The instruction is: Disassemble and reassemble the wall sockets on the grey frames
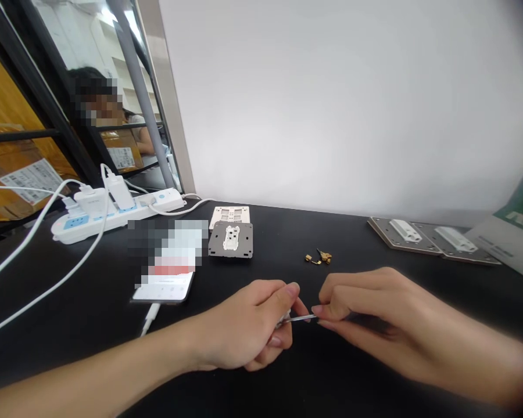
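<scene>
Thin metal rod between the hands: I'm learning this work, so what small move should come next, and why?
Perhaps ease the thin metal rod gently toward the left hand: the right hand pinches one end, while the other end reaches a small pale part in the left grip.

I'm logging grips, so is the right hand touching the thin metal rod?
Touching. The head view shows the right hand with its fingertips pinching one end of the thin metal rod, no gap between them.

Left hand (261, 325): one, curled in a grip, thumb uppermost; bare forearm (126, 363) extended. Right hand (375, 307): one, in pinch grip, near the left.
</scene>
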Motion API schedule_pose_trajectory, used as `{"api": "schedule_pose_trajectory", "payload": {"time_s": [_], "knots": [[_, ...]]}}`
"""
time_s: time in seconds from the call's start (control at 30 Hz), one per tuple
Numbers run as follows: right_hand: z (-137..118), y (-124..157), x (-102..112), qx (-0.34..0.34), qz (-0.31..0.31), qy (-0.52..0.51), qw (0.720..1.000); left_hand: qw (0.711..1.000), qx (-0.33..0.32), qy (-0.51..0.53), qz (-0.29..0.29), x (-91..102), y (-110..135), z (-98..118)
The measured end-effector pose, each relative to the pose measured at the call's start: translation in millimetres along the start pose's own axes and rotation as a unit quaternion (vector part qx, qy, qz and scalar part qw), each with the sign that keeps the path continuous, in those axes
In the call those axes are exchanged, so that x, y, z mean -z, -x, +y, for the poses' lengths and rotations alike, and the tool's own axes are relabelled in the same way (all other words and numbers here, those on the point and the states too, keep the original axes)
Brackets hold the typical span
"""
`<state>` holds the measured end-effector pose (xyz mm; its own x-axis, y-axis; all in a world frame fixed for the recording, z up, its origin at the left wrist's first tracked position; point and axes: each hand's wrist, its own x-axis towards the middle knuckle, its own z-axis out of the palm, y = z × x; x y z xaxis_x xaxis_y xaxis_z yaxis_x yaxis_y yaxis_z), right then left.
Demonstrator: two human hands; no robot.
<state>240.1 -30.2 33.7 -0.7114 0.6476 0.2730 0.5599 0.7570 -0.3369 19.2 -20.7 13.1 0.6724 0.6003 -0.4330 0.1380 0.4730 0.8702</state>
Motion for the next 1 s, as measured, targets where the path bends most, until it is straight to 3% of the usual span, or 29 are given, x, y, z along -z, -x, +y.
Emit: {"api": "schedule_pose_trajectory", "payload": {"time_s": [0.1,0.33,0.43,0.63,1.0], "knots": [[-0.5,4.0,-4.8,-0.024,-0.051,-0.033,0.998,1.000,-0.010,-0.006,0.013,-0.1,0.3,-2.2],[-1.4,8.0,-24.8,-0.071,0.016,-0.043,0.996,0.986,-0.074,-0.063,0.137,-1.9,-5.6,-6.0],[-7.4,8.2,-32.2,-0.081,0.044,-0.042,0.995,0.985,-0.073,-0.046,0.151,-2.3,-7.3,-5.9],[-17.6,11.5,-41.1,-0.037,0.088,0.029,0.995,0.976,-0.100,-0.070,0.179,-4.4,-7.6,-6.1],[-4.0,12.0,-50.3,-0.049,0.119,-0.059,0.990,0.993,-0.058,0.068,0.077,6.1,-5.2,-4.0]]}}
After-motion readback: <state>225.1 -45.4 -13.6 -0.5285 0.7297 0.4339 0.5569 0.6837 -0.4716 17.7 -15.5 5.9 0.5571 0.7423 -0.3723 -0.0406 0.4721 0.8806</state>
